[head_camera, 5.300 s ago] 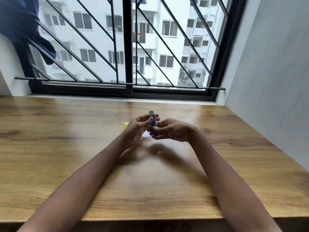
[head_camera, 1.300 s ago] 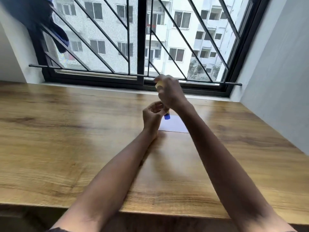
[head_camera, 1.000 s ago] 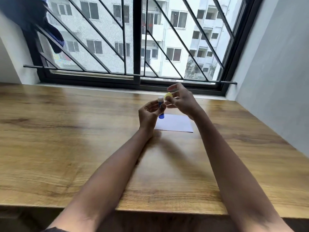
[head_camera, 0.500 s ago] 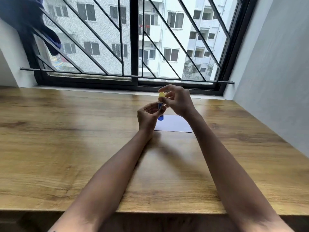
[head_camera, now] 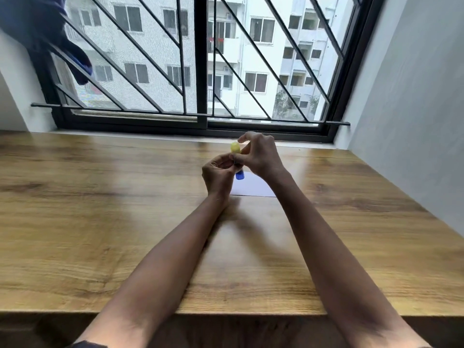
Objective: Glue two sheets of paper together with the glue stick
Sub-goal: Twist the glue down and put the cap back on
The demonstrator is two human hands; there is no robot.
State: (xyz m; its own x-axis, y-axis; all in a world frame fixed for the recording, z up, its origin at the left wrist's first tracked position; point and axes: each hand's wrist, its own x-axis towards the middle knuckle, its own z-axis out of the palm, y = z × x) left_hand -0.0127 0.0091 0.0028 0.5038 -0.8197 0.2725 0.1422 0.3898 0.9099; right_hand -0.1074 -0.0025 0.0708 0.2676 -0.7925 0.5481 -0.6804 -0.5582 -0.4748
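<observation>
A blue glue stick with a yellow cap stands upright between my two hands, above the far middle of the wooden table. My left hand pinches the blue body. My right hand pinches the yellow cap at the top. The stick's middle is hidden by my fingers. White paper lies flat on the table just behind and below my hands, partly covered by my right wrist; I cannot tell whether it is one sheet or two.
A barred window runs along the table's far edge. A grey wall bounds the right side. A dark blue cloth hangs at the upper left. The table's near edge crosses under my forearms.
The yellow cap, held apart from the stick by my right hand a second ago, now sits on top of the blue stick. Both hands stay over the paper.
</observation>
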